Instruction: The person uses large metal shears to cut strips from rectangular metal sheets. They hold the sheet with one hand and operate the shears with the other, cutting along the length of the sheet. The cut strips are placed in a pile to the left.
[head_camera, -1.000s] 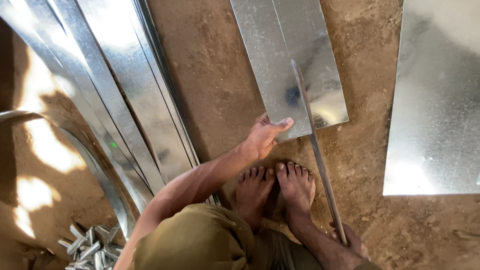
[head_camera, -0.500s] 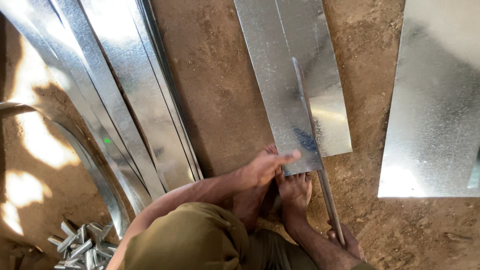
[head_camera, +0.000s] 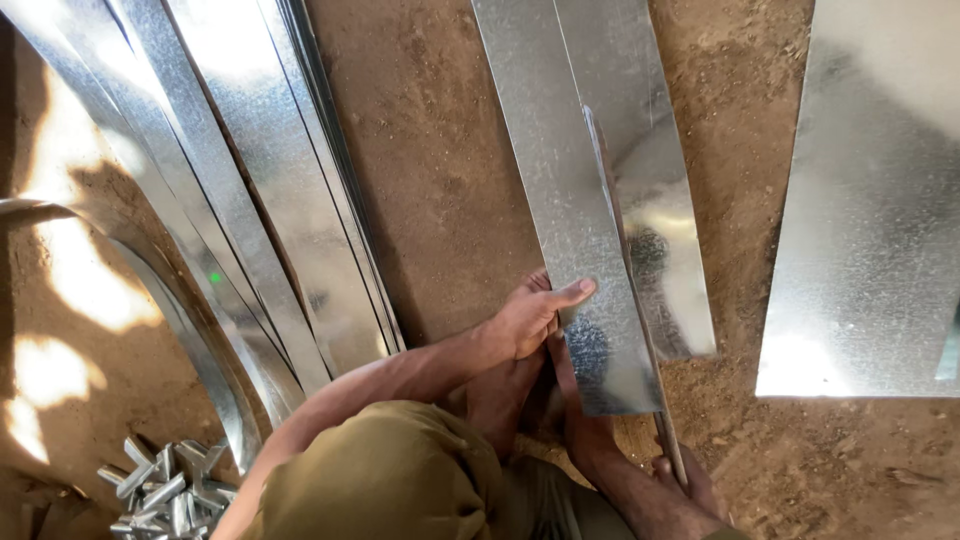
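Note:
My left hand (head_camera: 535, 315) grips the left edge of a long galvanized sheet strip (head_camera: 560, 200), thumb on top. The strip lies on the dirt floor, and its near end covers my bare feet (head_camera: 500, 395). A thin metal bar (head_camera: 625, 290) runs lengthwise along the strip's right side. My right hand (head_camera: 690, 480) holds the bar's near end at the bottom of the view, partly cut off by the frame edge. A second shiny strip (head_camera: 660, 180) lies just beyond the bar.
A stack of long metal strips (head_camera: 260, 200) lies on the left, with a curved strip (head_camera: 200, 340) beside it. A large metal sheet (head_camera: 880, 200) lies on the right. A pile of small metal pieces (head_camera: 165, 490) sits at the bottom left. My olive-clad knee (head_camera: 390, 480) fills the foreground.
The sheet strip has slid toward me and now covers my feet. My left hand has moved from resting at its near corner to gripping its left edge.

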